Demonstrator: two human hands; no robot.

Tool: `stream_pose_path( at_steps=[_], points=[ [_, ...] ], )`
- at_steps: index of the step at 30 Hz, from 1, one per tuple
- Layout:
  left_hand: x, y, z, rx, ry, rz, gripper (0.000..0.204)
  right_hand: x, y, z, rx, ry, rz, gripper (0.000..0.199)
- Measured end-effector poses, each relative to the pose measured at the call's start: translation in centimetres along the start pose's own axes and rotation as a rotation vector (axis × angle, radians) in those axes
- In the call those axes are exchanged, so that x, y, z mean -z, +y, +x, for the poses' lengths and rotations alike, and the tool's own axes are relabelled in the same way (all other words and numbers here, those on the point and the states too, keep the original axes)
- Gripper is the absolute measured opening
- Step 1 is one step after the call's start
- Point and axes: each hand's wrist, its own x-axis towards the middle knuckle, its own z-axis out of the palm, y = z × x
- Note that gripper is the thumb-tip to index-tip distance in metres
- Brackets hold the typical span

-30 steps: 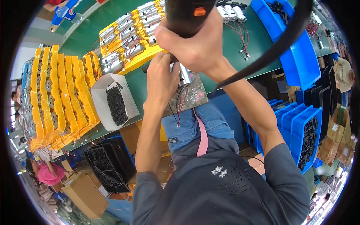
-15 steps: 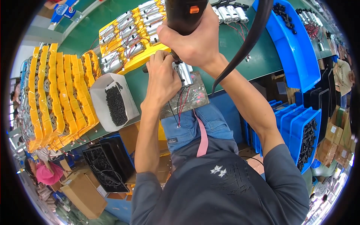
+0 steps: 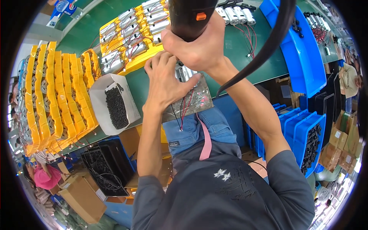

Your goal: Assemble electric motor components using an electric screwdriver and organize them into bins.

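A black power screwdriver (image 3: 190,21) with an orange button stands upright in my right hand (image 3: 201,51), its fingers wrapped round the lower body. The tool's tip is hidden behind my hands. Just below it, a silver cylindrical motor (image 3: 184,73) lies on a grey plate (image 3: 203,97) at the bench edge. My left hand (image 3: 164,78) grips this motor, the thumb stretched across its near end and the fingers curled at its far left. Thin red and black wires (image 3: 186,107) trail from the motor toward my lap.
Left of my forearm stands a white bin (image 3: 134,111) of small black screws. Stacked yellow trays (image 3: 65,103) fill the far left. A yellow tray (image 3: 143,59) of motors lies ahead. Several motors (image 3: 237,16) and a blue bin (image 3: 303,57) stand right, past the thick black cord (image 3: 264,57).
My left hand has opened out over the motor, its thumb moving right across the near end. The cord has swung slightly to the right. The screwdriver stays nearly in place.
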Motion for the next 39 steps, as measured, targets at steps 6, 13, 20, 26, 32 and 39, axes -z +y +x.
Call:
stream_pose_path(
  at_steps=[6,13,20,26,32,39],
  points=[
    [-1.4,-1.2,0.0,0.052,-0.019,-0.145,0.051,-0.8,2.2,0.6,0.315,-0.118,-0.066,0.035],
    [-1.5,-1.4,-0.1,0.082,-0.038,-0.14,0.051,-1.5,6.4,0.5,0.628,-0.14,-0.202,0.038],
    [-2.1,-1.9,-0.2,0.111,0.043,-0.257,0.052,-2.2,1.6,0.6,-0.218,-0.381,0.016,0.042],
    [-1.6,-1.5,0.3,0.048,0.109,-0.267,0.056,-2.5,1.2,0.7,-0.086,-0.413,-0.133,0.037],
    [0.2,-0.2,-1.7,0.01,0.201,-0.093,0.05,0.3,1.2,0.3,-0.148,-0.193,0.02,0.045],
    [10.0,-1.9,-7.5,0.592,0.342,0.085,0.027,3.5,-3.0,-1.6,-0.044,-0.045,0.409,0.047]
  ],
)
